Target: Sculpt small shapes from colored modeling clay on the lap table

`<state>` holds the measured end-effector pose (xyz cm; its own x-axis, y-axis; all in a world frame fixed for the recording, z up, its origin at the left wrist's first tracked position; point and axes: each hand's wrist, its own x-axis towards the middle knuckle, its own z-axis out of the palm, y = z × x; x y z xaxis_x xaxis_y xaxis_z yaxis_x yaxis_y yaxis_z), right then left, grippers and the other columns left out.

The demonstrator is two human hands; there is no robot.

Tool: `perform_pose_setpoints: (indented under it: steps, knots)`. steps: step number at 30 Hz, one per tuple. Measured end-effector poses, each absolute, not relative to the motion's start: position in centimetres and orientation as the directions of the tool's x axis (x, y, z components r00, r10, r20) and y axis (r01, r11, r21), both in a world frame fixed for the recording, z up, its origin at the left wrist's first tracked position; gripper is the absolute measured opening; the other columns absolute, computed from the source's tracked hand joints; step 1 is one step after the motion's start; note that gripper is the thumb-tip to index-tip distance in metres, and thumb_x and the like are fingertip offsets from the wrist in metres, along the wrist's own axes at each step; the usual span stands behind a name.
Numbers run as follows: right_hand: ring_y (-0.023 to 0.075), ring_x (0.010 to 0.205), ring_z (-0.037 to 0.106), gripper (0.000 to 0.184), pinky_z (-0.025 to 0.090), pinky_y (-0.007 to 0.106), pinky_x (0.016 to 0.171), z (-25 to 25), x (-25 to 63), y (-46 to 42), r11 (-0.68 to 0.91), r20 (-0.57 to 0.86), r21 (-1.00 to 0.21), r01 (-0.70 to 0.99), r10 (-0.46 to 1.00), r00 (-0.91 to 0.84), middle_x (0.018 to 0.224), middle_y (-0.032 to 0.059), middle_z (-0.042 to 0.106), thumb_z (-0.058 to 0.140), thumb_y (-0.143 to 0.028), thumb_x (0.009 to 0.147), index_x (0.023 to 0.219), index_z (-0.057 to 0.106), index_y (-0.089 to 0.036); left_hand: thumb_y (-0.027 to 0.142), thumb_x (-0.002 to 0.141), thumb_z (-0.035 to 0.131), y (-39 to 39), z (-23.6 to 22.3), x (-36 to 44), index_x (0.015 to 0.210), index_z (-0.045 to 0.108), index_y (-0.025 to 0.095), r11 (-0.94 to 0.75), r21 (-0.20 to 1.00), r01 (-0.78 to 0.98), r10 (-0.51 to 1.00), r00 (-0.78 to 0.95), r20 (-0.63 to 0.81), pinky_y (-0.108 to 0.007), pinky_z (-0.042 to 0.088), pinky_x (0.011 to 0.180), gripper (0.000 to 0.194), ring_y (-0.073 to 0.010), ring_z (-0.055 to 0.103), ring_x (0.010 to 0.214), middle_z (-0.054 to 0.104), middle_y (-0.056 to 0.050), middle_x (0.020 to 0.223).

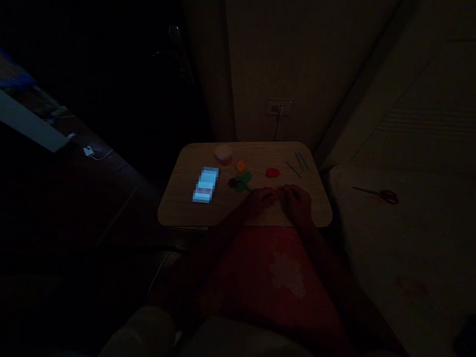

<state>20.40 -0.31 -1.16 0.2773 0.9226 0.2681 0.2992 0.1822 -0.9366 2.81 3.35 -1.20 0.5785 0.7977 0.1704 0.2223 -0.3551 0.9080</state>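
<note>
The light is very dim. Over the near right part of a small wooden table [192, 213], my left hand [257, 202] is closed with its fingertips on a small piece of red modelling clay [275, 195]. My right hand [297, 202] is closed close beside it, fingertips pinched near the same piece; what is inside its fingers is hidden. Just beyond the hands lies a bright red lump [273, 173] of what looks like clay. Left of my left hand is a dark-petalled flower [233, 182] with green leaves [244, 177].
A lit phone [206, 185] lies on the table's left side. Behind it stand a round pinkish tub [223, 154] and an orange lump [240, 166]. Several thin green sticks [300, 163] lie at the back right. Scissors [382, 195] rest on a pale surface to the right.
</note>
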Motion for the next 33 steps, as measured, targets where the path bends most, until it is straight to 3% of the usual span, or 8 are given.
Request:
perform_pose_setpoints:
  steps: [11,15,23,28,33]
  knots:
    - [0.0248,0.083,0.068,0.032,0.052,0.037,0.08,-1.5,20.4,-0.9,0.17,0.248,-0.938,0.302,0.938,0.24,0.088,0.0088,0.078,0.059,-0.046,0.088,0.085,0.076,-0.019,0.03,0.099,0.055,3.0,-1.8,2.8,0.095,0.071,0.013,-0.388,0.886,0.252,0.784,0.595,0.175,-0.027,0.049,0.083,0.024,-0.0161,0.062,0.084,0.07,-0.005,0.091]
    - [0.0271,0.081,0.07,0.031,0.053,0.039,0.078,-2.3,20.9,-0.7,0.133,0.225,-0.934,0.331,0.94,0.258,0.087,0.0094,0.078,0.062,-0.047,0.085,0.085,0.077,-0.02,0.027,0.098,0.056,2.9,-1.9,3.0,0.1,0.072,0.014,-0.366,0.883,0.293,0.798,0.587,0.136,-0.027,0.049,0.086,0.021,-0.0174,0.065,0.091,0.074,-0.008,0.103]
    - [0.0288,0.086,0.07,0.034,0.054,0.042,0.082,-2.5,21.0,-0.6,0.136,0.232,-0.929,0.343,0.939,0.254,0.09,0.0105,0.078,0.059,-0.05,0.086,0.086,0.076,-0.021,0.028,0.098,0.056,3.0,-2.5,3.0,0.101,0.074,0.013,-0.334,0.899,0.283,0.805,0.581,0.117,-0.028,0.05,0.082,0.023,-0.0176,0.064,0.086,0.075,-0.008,0.097]
    - [0.0283,0.088,0.069,0.034,0.053,0.042,0.082,-2.3,21.0,-0.8,0.183,0.279,-0.919,0.349,0.928,0.249,0.095,0.0105,0.078,0.061,-0.05,0.085,0.095,0.076,-0.021,0.029,0.097,0.057,3.3,-3.1,3.1,0.104,0.074,0.014,-0.345,0.895,0.282,0.806,0.578,0.128,-0.028,0.051,0.084,0.024,-0.0173,0.065,0.088,0.074,-0.009,0.109]
    - [0.0252,0.078,0.068,0.042,0.053,0.041,0.079,-1.9,21.0,-0.9,0.154,0.254,-0.933,0.325,0.922,0.293,0.09,0.0112,0.077,0.052,-0.05,0.093,0.107,0.076,-0.019,0.029,0.098,0.056,3.4,-3.4,3.1,0.102,0.073,0.013,-0.331,0.912,0.241,0.803,0.58,0.138,-0.028,0.05,0.083,0.024,-0.0172,0.065,0.087,0.074,-0.01,0.106]
